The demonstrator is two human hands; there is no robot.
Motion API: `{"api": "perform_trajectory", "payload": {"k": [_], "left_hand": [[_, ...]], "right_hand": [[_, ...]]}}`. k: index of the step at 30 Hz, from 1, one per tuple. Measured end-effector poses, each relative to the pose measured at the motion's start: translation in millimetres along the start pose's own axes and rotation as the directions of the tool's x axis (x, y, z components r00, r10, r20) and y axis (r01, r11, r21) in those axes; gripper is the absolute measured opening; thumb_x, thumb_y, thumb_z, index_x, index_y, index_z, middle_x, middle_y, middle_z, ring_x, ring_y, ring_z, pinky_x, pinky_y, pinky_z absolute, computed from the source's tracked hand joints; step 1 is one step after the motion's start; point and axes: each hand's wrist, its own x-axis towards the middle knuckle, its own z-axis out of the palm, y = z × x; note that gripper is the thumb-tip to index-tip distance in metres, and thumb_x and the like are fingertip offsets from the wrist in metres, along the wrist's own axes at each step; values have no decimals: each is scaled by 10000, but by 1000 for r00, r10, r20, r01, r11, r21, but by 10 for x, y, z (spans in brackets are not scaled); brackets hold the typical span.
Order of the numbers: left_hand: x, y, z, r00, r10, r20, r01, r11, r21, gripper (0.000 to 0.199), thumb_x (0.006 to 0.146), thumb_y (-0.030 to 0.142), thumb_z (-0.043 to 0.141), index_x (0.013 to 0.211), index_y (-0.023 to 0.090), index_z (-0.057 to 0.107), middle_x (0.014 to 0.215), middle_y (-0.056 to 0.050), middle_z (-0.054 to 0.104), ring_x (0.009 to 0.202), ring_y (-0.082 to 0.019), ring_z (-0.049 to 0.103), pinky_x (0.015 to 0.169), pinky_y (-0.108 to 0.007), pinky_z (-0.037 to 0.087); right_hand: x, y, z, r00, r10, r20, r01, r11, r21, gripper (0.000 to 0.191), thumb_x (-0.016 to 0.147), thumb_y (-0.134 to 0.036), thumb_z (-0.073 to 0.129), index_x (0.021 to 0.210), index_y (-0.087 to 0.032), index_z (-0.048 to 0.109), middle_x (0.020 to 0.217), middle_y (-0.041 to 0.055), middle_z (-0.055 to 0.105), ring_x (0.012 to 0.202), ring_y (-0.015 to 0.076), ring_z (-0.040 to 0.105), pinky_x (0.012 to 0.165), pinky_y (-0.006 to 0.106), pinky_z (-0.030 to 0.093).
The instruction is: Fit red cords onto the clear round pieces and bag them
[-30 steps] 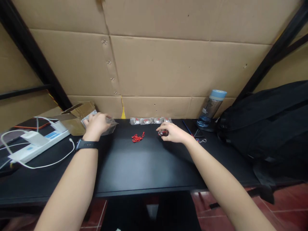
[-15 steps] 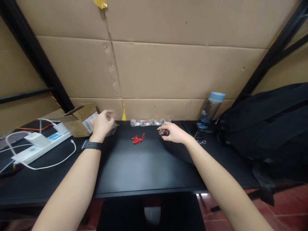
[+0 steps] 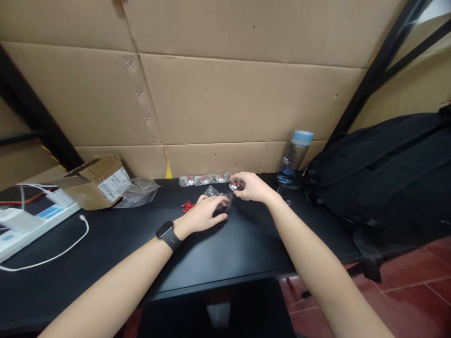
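My right hand [image 3: 251, 187] pinches a round shiny item [image 3: 237, 185] with red on it, above the back of the black table [image 3: 218, 249]. Left of it, my left hand [image 3: 206, 213] reaches over a small clear plastic bag [image 3: 225, 201], its fingers curved and partly over the bag; whether they grip it is hard to see. Red cords [image 3: 188, 206] lie partly hidden behind my left hand. A row of several round items in clear wrappers [image 3: 205, 180] lies along the cardboard wall.
An open cardboard box [image 3: 100, 183] and crumpled plastic [image 3: 139, 193] sit at the left, near a white power strip [image 3: 45, 218] with cables. A bottle [image 3: 294, 159] and black backpack [image 3: 384, 183] stand at the right.
My left hand has moved right from beside the box to the table's middle, where a small clear bag now shows. My right hand has lifted the round item slightly. The view has shifted right.
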Motion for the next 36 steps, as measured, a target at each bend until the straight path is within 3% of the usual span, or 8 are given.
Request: {"api": "perform_trajectory", "payload": {"k": [6, 11, 19, 27, 36], "left_hand": [[-54, 9, -86, 996, -36, 78, 20, 979, 202, 379, 1011, 509, 451, 1309, 358, 629, 1360, -66, 618, 1251, -302, 501, 988, -451, 360], [-89, -18, -57, 990, -38, 137, 4, 971, 238, 409, 1022, 523, 420, 1367, 396, 598, 1450, -83, 562, 1279, -313, 515, 1010, -474, 347], [-89, -29, -121, 975, 7, 222, -39, 989, 140, 381, 1013, 460, 490, 1380, 438, 592, 1543, -74, 492, 1411, -315, 441, 1077, -485, 293], [-91, -35, -202, 964, 50, 262, -69, 996, 63, 323, 998, 427, 533, 1297, 449, 656, 1486, -51, 560, 1365, -279, 504, 1067, -439, 296], [-100, -48, -223, 957, 64, 283, -74, 997, 27, 351, 965, 387, 600, 1301, 476, 644, 1514, -25, 530, 1342, -282, 531, 1091, -451, 317]], "right_hand": [[-32, -79, -68, 977, -55, 208, 47, 998, 45, 266, 685, -243, 782, 944, -194, 745, 848, 11, 730, 741, 152, 634, 676, 225, 433], [-36, -121, -12, 946, 12, 324, 9, 998, -63, 290, 670, -353, 820, 908, -200, 754, 849, 35, 731, 752, 174, 644, 652, 237, 425], [-50, -211, 32, 950, 61, 305, -18, 990, -142, 265, 670, -318, 821, 906, -218, 753, 845, 47, 724, 750, 190, 648, 628, 252, 420], [-114, -352, -37, 909, 27, 416, 0, 998, -64, 235, 632, -315, 848, 808, -214, 730, 739, 7, 699, 618, 153, 614, 560, 244, 404], [-71, -348, 111, 912, 54, 407, -28, 997, -71, 278, 657, -348, 874, 845, -197, 735, 812, 33, 719, 724, 174, 653, 627, 235, 427]]}}
